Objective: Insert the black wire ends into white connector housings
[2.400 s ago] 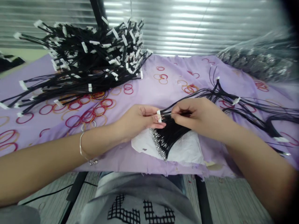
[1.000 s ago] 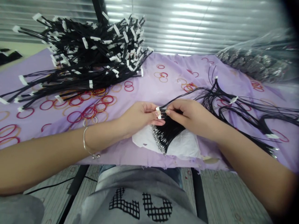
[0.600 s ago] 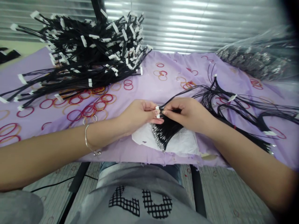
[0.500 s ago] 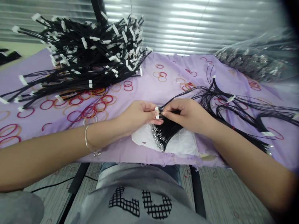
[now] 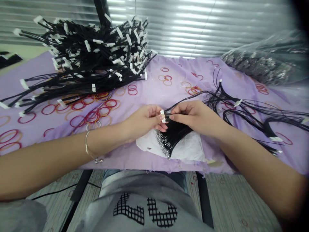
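A small white connector housing (image 5: pixel 163 116) is pinched between the thumb and fingers of my left hand (image 5: pixel 151 119). Just to its right, my right hand (image 5: pixel 189 114) is closed on thin black wire close to the housing's side; the wire's tip is hidden by my fingers. Black wires run from there up and right. Below both hands, a fanned bundle of black wires (image 5: pixel 177 129) with silver metal terminals (image 5: pixel 164 143) lies on a white sheet (image 5: pixel 190 149).
A tall heap of black cables with white connectors (image 5: pixel 96 48) stands at the back left. Red and yellow rubber bands (image 5: pixel 93 114) lie on the purple cloth (image 5: pixel 149 90). More wired connectors (image 5: pixel 238 102) spread at right, before a clear plastic bag (image 5: pixel 263 64) of dark, shiny contents.
My right hand has shifted slightly right and up, its fingertips a little farther from the white connector housing. My left hand keeps its pinch on the housing, nearly in place.
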The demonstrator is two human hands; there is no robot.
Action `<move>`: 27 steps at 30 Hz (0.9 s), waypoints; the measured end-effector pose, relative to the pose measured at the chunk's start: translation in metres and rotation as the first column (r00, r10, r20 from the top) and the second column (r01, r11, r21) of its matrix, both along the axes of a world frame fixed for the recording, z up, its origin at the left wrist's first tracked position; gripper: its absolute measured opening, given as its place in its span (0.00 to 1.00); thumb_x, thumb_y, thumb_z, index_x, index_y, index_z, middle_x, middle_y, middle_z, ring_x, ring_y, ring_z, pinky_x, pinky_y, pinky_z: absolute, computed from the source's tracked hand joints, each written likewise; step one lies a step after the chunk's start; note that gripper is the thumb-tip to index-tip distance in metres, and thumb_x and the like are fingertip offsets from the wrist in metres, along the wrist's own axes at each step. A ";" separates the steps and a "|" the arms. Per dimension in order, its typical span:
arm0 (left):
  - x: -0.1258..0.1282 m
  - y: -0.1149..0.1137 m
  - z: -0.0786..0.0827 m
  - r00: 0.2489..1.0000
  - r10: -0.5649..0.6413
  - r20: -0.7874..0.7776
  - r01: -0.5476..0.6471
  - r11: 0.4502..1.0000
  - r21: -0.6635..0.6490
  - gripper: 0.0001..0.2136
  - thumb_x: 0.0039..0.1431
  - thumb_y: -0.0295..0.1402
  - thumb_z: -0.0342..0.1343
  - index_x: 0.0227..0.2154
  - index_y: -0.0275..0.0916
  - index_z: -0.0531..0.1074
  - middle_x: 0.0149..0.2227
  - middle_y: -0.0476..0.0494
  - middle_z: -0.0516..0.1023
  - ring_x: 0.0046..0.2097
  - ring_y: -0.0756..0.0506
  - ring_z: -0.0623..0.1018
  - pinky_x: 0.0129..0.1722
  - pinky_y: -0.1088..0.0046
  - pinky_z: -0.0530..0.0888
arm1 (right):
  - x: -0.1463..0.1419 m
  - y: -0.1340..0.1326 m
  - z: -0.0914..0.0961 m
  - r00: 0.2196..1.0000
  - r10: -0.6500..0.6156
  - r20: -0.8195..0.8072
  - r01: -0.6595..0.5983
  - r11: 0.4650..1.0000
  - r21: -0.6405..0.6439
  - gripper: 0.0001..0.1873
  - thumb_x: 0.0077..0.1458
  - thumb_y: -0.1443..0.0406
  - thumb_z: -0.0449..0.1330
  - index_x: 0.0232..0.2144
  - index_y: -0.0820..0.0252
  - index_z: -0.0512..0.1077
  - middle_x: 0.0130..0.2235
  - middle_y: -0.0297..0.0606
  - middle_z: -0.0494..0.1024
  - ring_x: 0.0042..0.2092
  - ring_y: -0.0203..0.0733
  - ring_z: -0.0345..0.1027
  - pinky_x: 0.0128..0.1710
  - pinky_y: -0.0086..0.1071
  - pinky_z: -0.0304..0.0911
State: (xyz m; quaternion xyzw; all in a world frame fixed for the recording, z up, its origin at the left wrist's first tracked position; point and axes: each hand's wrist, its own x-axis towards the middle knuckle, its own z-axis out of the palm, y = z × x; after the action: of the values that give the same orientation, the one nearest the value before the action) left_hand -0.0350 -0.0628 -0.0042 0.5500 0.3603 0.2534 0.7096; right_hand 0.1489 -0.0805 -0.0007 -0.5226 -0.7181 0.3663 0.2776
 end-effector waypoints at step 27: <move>0.003 -0.001 -0.001 0.996 0.093 0.009 -0.092 0.990 -0.109 0.04 0.55 0.17 0.49 0.29 0.27 0.67 0.24 0.46 0.73 0.27 0.53 0.77 0.33 0.77 0.75 | -0.010 -0.008 0.002 0.991 -0.024 0.129 0.006 0.991 0.133 0.06 0.48 0.69 0.57 0.24 0.66 0.72 0.23 0.32 0.71 0.24 0.28 0.59 0.24 0.23 0.53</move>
State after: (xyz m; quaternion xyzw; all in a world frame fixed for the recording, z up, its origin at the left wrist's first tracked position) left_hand -0.0325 -0.0635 -0.0054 0.4916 0.3937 0.2701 0.7283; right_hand 0.1393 -0.0882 0.0015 -0.5311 -0.7535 0.2809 0.2671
